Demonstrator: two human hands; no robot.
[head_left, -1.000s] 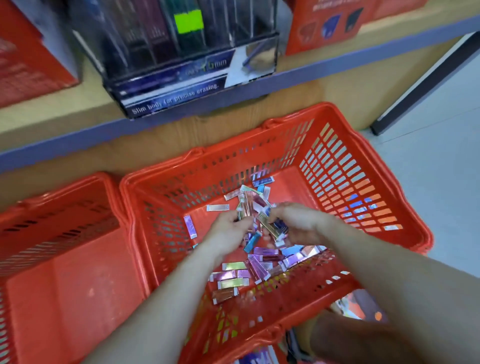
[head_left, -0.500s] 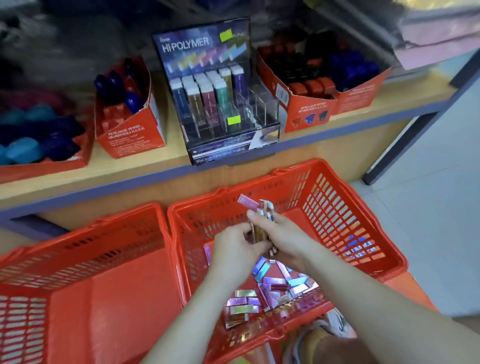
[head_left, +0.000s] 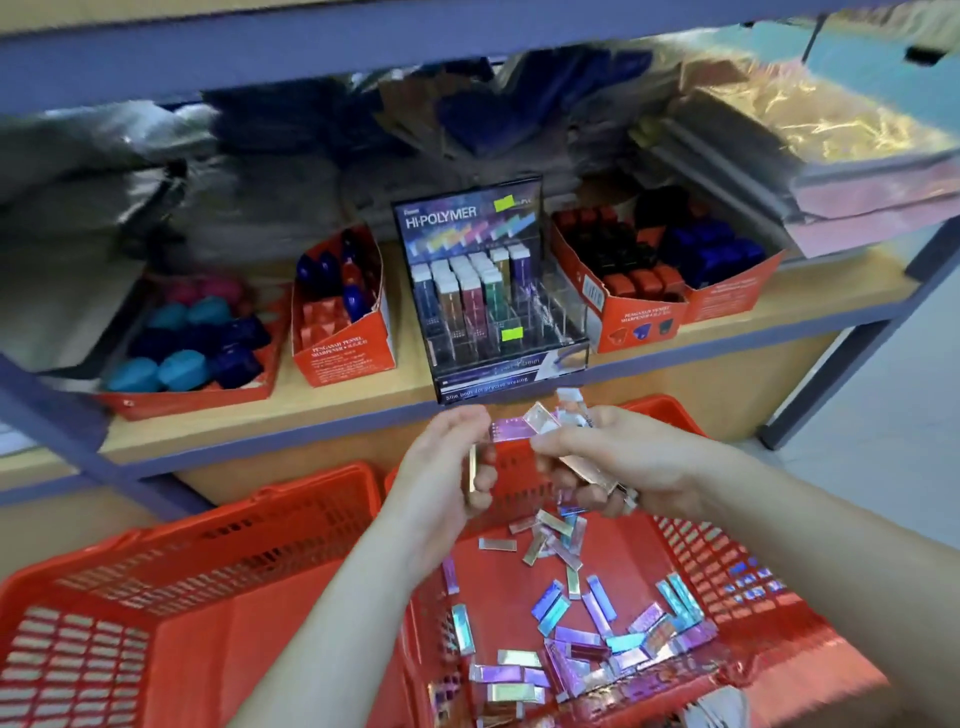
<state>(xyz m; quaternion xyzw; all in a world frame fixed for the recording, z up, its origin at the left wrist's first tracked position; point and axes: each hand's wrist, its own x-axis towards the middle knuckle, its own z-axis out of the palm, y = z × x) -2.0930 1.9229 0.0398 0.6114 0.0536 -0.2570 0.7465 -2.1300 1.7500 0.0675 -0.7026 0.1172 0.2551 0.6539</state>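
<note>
Head cam: your right hand (head_left: 634, 457) is curled round a bunch of slim, holographic-sleeved erasers (head_left: 519, 430) above the red plastic basket (head_left: 727, 561). Your left hand (head_left: 441, 467) pinches one. They look light, stiff and slick, so I'd grip the long sides.

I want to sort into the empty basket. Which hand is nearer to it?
Left. The left hand is just right of the empty basket; the right hand is farther right, above the other basket.

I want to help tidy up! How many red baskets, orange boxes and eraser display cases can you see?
Red plastic slotted baskets: 2
Orange cardboard sharpener boxes: 4
Clear plastic HI-POLYMER eraser display case: 1
Total: 7
</note>
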